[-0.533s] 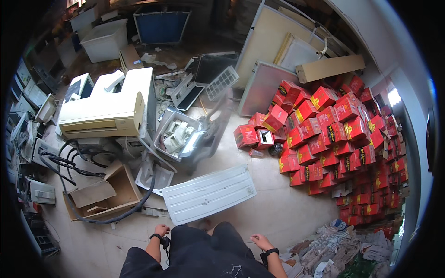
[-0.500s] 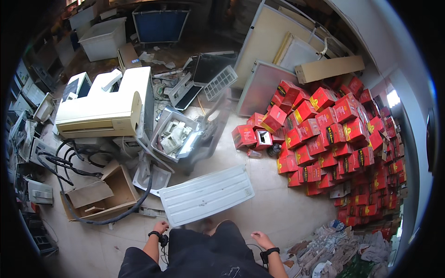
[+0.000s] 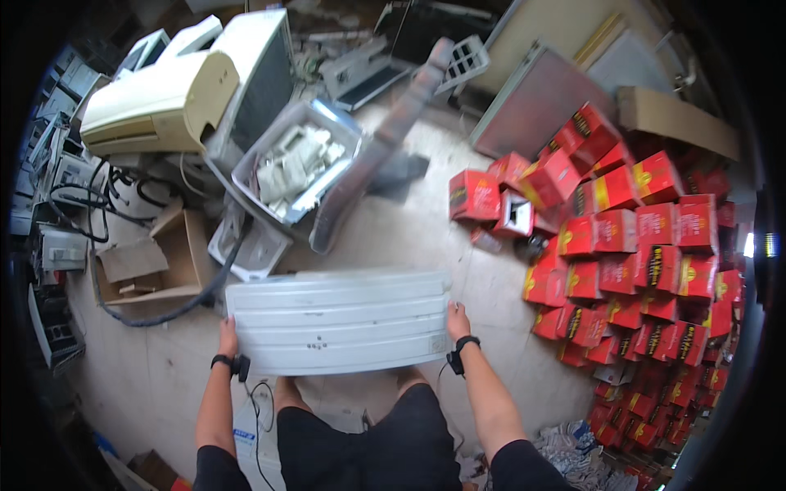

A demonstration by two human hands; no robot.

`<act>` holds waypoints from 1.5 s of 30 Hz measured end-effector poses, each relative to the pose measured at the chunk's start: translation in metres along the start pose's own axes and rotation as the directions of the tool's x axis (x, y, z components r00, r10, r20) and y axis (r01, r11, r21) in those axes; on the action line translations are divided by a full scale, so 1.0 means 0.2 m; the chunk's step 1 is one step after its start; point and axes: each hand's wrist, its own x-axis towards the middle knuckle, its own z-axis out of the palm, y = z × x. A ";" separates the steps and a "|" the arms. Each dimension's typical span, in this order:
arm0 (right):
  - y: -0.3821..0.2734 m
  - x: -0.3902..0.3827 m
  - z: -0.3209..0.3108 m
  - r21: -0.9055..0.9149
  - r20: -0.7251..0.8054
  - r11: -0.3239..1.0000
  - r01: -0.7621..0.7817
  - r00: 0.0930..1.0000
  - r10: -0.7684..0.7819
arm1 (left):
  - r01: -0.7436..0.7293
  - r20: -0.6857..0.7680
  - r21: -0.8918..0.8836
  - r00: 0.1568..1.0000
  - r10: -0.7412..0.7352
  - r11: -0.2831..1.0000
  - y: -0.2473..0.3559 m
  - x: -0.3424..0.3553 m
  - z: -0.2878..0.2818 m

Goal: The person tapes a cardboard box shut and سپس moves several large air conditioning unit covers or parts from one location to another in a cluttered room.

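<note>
A long white ribbed panel (image 3: 344, 319), apparently sheet metal with a few dark specks, spans the space in front of my legs. My left hand (image 3: 228, 329) is closed on its left end. At the opposite end, the fingers of my right hand (image 3: 458, 317) grip the right edge. The panel lies crosswise and nearly level, its far edge smeared by motion. Whether its underside touches the floor cannot be seen. Both my wrists wear black bands, and a thin cable hangs by the left one.
Stacked red boxes (image 3: 614, 237) fill the right side. Ahead stands a bin of pale scraps (image 3: 246, 176) beside a long, blurred brownish piece (image 3: 381, 139). An old cream air conditioner (image 3: 155, 106), an open wooden box (image 3: 192, 254) and a thick dark hose (image 3: 164, 321) are left.
Both hands have moved forward from beside my legs and taken hold of the panel's ends. The panel has shifted left and turned more level. My view has shifted too.
</note>
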 end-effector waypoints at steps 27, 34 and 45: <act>0.00 -0.09 0.19 -0.315 -0.625 0.935 -0.161 0.777 -0.077 | 0.369 -0.575 0.392 0.814 -0.089 0.843 0.46 -0.17 0.43; 0.07 -0.09 0.21 -0.259 -0.615 0.962 -0.083 0.782 -0.098 | 0.285 -0.570 0.442 0.821 0.021 0.850 0.43 -0.17 0.42; 0.50 -0.65 0.49 -0.069 -0.714 0.966 -0.249 0.689 0.126 | 0.074 -0.377 0.608 0.903 0.206 0.790 0.47 -0.06 0.32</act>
